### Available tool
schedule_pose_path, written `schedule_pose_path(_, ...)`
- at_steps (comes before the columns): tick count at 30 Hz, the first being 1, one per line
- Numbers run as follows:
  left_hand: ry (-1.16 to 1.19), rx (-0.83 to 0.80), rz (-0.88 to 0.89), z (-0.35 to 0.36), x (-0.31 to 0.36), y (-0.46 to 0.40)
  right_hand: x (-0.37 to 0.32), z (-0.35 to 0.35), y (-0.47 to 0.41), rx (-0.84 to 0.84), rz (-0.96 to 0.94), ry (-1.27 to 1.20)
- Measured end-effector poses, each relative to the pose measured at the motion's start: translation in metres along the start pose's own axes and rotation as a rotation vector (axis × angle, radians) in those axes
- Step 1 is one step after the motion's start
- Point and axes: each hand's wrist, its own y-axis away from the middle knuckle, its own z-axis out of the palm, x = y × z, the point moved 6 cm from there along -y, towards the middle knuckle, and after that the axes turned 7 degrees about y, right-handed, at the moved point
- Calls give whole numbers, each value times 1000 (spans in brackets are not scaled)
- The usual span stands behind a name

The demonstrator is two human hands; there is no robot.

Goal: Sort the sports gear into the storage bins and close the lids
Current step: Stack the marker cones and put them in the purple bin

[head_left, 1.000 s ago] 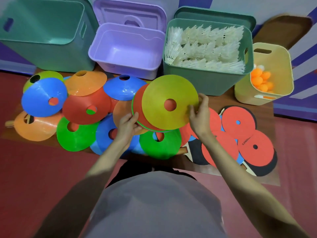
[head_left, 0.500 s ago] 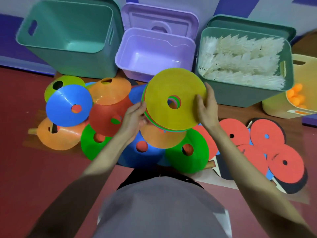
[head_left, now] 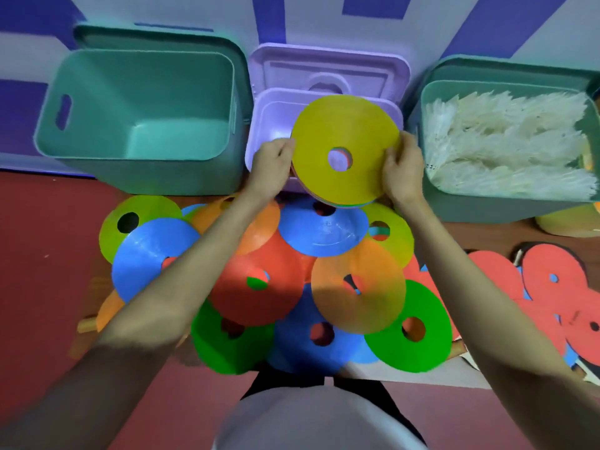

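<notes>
A stack of disc cones with a yellow one on top [head_left: 345,134] hangs over the purple bin [head_left: 263,125]. My left hand [head_left: 271,165] grips the stack's left edge and my right hand [head_left: 402,170] grips its right edge. Below them, many loose disc cones lie overlapped on the floor: blue [head_left: 323,230], red [head_left: 259,287], orange [head_left: 358,287], green [head_left: 409,329]. The purple bin's lid [head_left: 328,68] leans upright behind it. Most of the purple bin's inside is hidden by the stack.
An open teal bin [head_left: 139,125] stands at the left. A green bin full of white shuttlecocks [head_left: 506,141] stands at the right. Red table-tennis paddles [head_left: 552,287] lie on the floor at the right, with a yellow bin [head_left: 565,224] behind them.
Both hands have lifted the stack of cones up and away from the pile, from in front of the green bin to over the purple bin.
</notes>
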Motion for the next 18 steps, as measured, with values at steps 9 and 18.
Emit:
schedule_pose_path(9,-364,9,-51,-6,-19,-86,8,54,-51,-106,109,148)
schedule_pose_path(18,-657,-61,-194,8,-55,-108,37,108,-66,-293,245,270)
